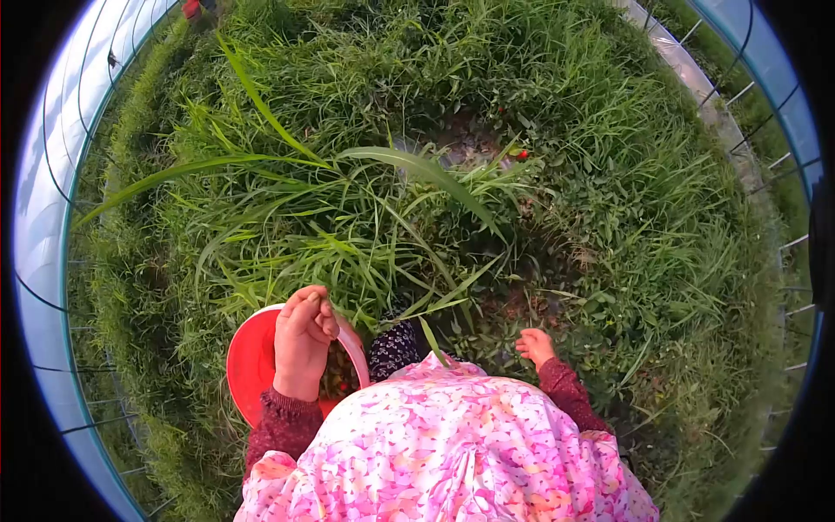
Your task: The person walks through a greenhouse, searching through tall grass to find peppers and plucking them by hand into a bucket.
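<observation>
My left hand [304, 341] is raised over a red bucket [247, 364] with a pale rim. Its fingers are curled in with the tips together, and whatever they may hold cannot be made out. A few small red pieces [344, 385] show inside the bucket, partly hidden by the hand and wrist. On the other side of my body, my right hand [537, 346] is low beside leafy green plants [600, 300], its fingers loosely bent and a little apart. Nothing is visible in it.
Tall grass [330, 252] rises in front of me, with long blades [426, 174] arching close to the camera. A red fruit [522, 155] shows among the plants ahead. Hoops and plastic sheeting [52, 217] curve along both sides. Something red [191, 9] is at the far left.
</observation>
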A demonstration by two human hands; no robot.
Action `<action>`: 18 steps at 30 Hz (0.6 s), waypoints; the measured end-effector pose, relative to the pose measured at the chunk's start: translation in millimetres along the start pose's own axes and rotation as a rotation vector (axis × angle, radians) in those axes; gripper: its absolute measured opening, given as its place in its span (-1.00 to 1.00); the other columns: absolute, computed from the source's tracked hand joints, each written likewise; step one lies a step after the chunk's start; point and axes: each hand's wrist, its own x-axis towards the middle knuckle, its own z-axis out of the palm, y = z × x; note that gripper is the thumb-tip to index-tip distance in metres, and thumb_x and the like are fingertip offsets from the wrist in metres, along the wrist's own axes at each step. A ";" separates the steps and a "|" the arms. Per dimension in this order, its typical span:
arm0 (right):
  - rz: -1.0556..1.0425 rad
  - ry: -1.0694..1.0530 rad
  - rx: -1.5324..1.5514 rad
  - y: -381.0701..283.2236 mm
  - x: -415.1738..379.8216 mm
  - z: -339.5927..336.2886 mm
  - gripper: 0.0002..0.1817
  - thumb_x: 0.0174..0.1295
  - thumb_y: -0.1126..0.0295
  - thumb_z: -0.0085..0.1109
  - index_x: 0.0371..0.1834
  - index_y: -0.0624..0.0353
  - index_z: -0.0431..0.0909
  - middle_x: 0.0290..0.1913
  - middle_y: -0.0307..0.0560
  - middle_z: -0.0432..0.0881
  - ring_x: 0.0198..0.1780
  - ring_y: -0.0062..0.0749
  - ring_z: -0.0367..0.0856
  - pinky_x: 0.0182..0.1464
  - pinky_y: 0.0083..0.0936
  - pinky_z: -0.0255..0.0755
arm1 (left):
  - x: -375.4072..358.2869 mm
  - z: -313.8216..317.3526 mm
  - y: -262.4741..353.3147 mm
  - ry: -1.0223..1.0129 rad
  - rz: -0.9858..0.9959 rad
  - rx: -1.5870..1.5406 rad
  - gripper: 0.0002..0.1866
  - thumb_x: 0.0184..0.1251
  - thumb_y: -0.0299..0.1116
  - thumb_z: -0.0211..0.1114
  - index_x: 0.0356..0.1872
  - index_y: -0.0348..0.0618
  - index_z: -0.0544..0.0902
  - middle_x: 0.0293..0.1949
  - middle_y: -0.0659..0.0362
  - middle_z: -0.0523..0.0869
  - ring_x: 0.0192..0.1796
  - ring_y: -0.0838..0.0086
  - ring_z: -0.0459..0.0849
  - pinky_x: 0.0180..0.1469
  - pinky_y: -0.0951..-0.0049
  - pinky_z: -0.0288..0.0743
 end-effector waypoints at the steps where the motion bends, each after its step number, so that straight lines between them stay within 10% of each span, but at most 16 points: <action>1: -0.008 0.006 0.000 -4.7 5.1 2.0 -0.77 0.22 0.35 -0.06 -0.10 0.17 0.44 -0.31 -0.10 0.59 -0.39 -0.50 0.56 -0.44 -0.60 0.42 | 17.0 0.1 1.5 -0.039 -0.003 0.038 -0.86 0.25 -0.45 0.03 -0.23 -0.26 0.48 -0.51 0.21 0.51 -0.58 0.58 0.42 -0.49 0.63 0.34; 9: -0.111 0.050 -0.019 -126.9 96.7 83.2 -0.76 0.19 0.36 -0.03 -0.11 0.18 0.45 -0.32 -0.09 0.61 -0.40 -0.50 0.58 -0.43 -0.61 0.42 | 164.2 -17.7 55.1 -0.364 0.031 0.300 -0.38 0.16 -0.49 0.12 0.29 -0.06 0.15 0.20 0.06 0.28 0.01 0.37 0.50 -0.16 0.43 0.53; 18: -0.209 -0.010 0.120 -286.7 140.9 178.8 -0.76 0.24 0.38 -0.10 -0.08 0.23 0.41 -0.29 -0.09 0.57 -0.35 -0.46 0.56 -0.38 -0.59 0.43 | 256.1 -7.7 133.2 -0.224 0.247 0.305 -0.29 0.22 -0.54 0.01 0.35 0.05 -0.11 0.25 -0.02 0.14 0.09 0.30 0.42 -0.14 0.45 0.55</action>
